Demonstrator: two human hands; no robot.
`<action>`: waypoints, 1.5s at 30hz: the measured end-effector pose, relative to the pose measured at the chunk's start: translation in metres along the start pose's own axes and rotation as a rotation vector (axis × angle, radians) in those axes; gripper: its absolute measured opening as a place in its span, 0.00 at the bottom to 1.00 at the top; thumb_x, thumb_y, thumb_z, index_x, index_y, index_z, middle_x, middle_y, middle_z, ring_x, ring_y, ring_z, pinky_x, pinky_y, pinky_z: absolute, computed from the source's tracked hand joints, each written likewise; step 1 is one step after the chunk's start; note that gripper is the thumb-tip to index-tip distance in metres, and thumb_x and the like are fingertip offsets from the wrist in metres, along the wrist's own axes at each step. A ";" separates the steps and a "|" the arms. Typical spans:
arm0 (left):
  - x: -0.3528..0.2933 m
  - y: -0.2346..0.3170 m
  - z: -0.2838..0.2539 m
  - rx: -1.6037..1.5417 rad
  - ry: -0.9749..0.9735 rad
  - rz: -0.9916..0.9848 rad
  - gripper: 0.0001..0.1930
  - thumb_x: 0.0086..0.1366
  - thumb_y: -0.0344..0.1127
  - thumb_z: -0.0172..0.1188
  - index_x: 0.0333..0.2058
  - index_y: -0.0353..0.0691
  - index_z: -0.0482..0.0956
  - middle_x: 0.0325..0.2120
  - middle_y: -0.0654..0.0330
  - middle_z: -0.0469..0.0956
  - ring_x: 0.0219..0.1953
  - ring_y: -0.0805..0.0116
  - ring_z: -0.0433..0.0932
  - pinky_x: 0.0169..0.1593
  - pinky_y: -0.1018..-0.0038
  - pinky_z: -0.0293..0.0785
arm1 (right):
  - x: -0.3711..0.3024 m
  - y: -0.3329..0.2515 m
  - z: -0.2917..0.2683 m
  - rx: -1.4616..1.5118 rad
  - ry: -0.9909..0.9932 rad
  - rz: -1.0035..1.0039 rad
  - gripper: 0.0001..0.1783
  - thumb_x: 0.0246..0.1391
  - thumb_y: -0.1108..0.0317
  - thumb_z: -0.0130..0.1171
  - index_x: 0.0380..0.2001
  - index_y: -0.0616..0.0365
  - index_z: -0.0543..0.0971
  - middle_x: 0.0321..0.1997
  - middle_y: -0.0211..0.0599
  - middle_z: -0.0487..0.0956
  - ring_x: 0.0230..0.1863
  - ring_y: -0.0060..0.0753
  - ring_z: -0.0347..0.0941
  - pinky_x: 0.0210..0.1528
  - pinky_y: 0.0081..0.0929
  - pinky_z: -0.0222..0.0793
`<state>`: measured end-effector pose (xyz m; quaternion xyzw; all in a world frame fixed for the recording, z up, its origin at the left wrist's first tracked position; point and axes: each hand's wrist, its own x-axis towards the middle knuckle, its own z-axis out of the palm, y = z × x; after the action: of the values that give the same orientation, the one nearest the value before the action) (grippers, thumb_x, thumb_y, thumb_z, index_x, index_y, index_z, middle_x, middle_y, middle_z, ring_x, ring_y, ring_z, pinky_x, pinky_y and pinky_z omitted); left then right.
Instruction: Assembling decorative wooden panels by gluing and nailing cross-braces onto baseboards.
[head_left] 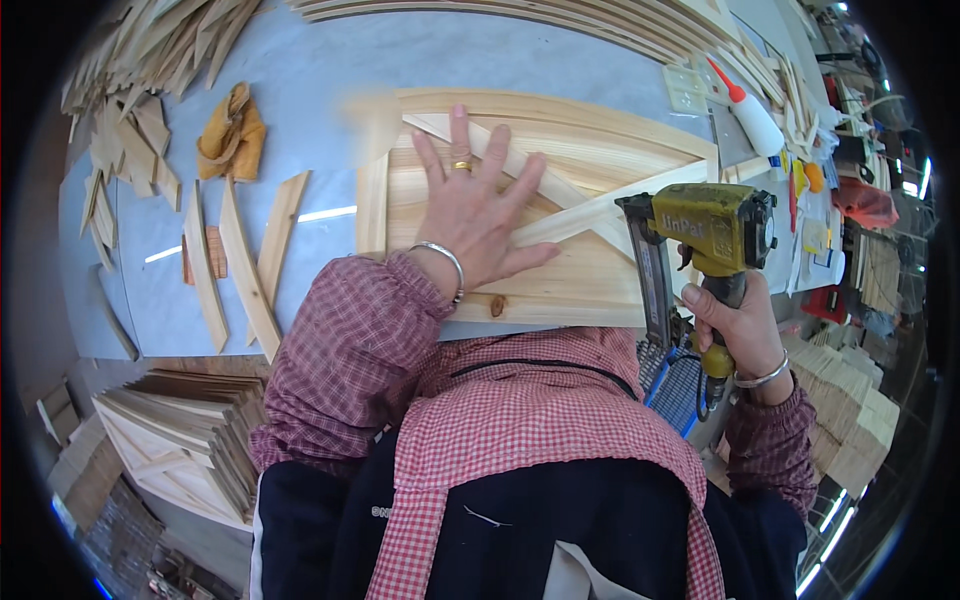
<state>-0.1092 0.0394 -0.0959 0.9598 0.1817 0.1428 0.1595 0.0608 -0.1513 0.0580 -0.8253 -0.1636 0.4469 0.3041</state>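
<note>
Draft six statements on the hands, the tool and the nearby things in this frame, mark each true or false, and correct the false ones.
1. The left hand lies on a wooden panel. True.
2. The right hand holds a yellow-green nail gun. True.
3. The left hand is clenched in a fist. False: its fingers are spread apart.
4. The right hand's wrist is bare. False: a silver-coloured bracelet circles it.
5. A white bottle with a red nozzle is to the right of the wooden panel. True.
6. The wooden panel is blue. False: it is pale and wood-coloured.
</note>
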 end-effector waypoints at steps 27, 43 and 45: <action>-0.006 -0.010 -0.012 -0.079 0.122 -0.004 0.38 0.49 0.64 0.57 0.54 0.46 0.68 0.56 0.50 0.61 0.63 0.43 0.50 0.58 0.38 0.45 | 0.012 -0.036 0.028 -0.226 -0.124 -0.034 0.16 0.49 0.65 0.65 0.35 0.66 0.75 0.14 0.26 0.69 0.11 0.15 0.62 0.14 0.17 0.57; 0.016 -0.107 -0.021 -0.151 0.314 -0.063 0.25 0.42 0.49 0.69 0.37 0.41 0.74 0.34 0.62 0.69 0.42 0.60 0.66 0.52 0.62 0.58 | 0.060 -0.127 0.087 -0.403 -0.271 -0.230 0.18 0.50 0.63 0.64 0.39 0.64 0.73 0.13 0.26 0.69 0.10 0.17 0.63 0.13 0.17 0.57; 0.015 -0.107 -0.023 -0.151 0.296 -0.075 0.26 0.43 0.50 0.68 0.38 0.41 0.74 0.34 0.62 0.68 0.42 0.60 0.66 0.52 0.62 0.57 | 0.065 -0.133 0.094 -0.431 -0.288 -0.257 0.18 0.50 0.63 0.64 0.39 0.64 0.73 0.13 0.26 0.69 0.10 0.17 0.63 0.13 0.17 0.57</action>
<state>-0.1362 0.1461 -0.1098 0.9060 0.2278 0.2898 0.2081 0.0179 0.0192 0.0634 -0.7715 -0.3994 0.4722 0.1496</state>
